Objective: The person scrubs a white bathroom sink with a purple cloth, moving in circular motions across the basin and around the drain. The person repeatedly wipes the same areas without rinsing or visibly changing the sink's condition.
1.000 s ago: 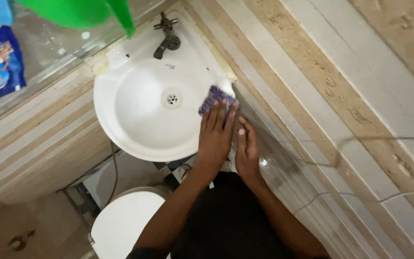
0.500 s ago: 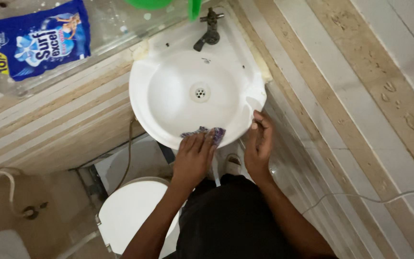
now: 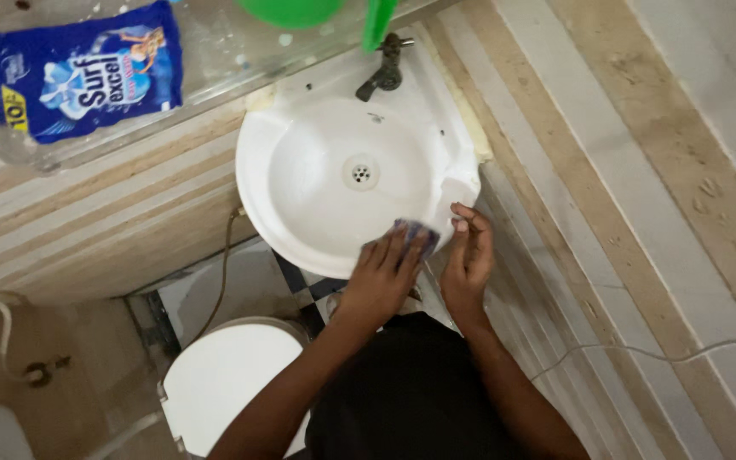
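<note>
A white round wash basin (image 3: 300, 213) is fixed in the corner, with a drain (image 3: 360, 173) in its middle and a dark tap (image 3: 385, 70) at its back. My left hand (image 3: 385, 273) presses a purple scrub pad (image 3: 416, 230) flat against the basin's near right rim. Just to the right, my right hand (image 3: 468, 255) hovers beside the rim with its fingers loosely curled and nothing in it.
A blue detergent packet (image 3: 78, 72) lies on a glass shelf (image 3: 215, 51) above the basin, beside a green plastic jug (image 3: 325, 13). A white toilet lid (image 3: 232, 383) is below left. Striped tiled walls close in on both sides; a thin cable (image 3: 658, 353) runs along the right wall.
My left hand slid the pad from the basin's right edge around the near rim, then back rightwards. My right hand stayed beside the rim. The view shifted, showing the shelf and packet.
</note>
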